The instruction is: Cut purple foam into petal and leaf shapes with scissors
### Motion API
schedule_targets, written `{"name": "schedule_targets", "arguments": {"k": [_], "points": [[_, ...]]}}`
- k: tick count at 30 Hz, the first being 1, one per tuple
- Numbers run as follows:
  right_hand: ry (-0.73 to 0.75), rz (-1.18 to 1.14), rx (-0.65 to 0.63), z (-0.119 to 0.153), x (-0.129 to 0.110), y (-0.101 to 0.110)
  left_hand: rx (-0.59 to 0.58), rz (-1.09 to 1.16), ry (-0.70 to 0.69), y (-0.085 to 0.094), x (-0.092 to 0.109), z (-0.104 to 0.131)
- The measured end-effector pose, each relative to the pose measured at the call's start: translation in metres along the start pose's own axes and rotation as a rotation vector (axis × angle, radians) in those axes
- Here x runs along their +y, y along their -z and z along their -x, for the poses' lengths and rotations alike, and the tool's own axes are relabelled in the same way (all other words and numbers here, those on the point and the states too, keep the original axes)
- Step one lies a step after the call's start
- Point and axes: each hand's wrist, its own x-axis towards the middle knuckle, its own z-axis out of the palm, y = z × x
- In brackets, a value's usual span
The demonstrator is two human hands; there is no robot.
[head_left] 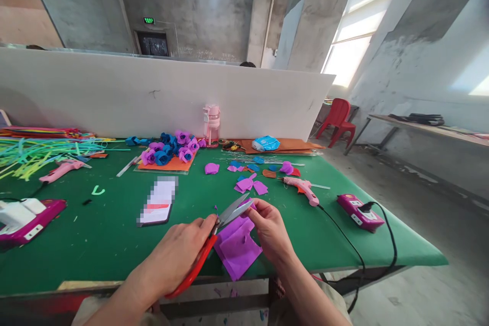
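My left fingers close round open scissors; my right fingers pinch a purple piece beside the tips.

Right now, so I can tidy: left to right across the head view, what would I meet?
Magenta power strip with white plugs, curved mint-green piece, phone with pixelated screen, thin purple sheets, pink glue gun, magenta power strip with black plug.

the left hand grips red-handled scissors with blades parted; the right hand pinches purple paper above the green worktop.
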Motion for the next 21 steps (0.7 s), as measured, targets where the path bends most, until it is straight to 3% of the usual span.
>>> {"name": "schedule_targets", "arguments": {"k": [21], "points": [[-0.004, -0.042, -0.039, 0.0016, 0.0018, 0.0009, 0.030, 0.077, 0.015, 0.0005, 0.0009, 0.0014]]}}
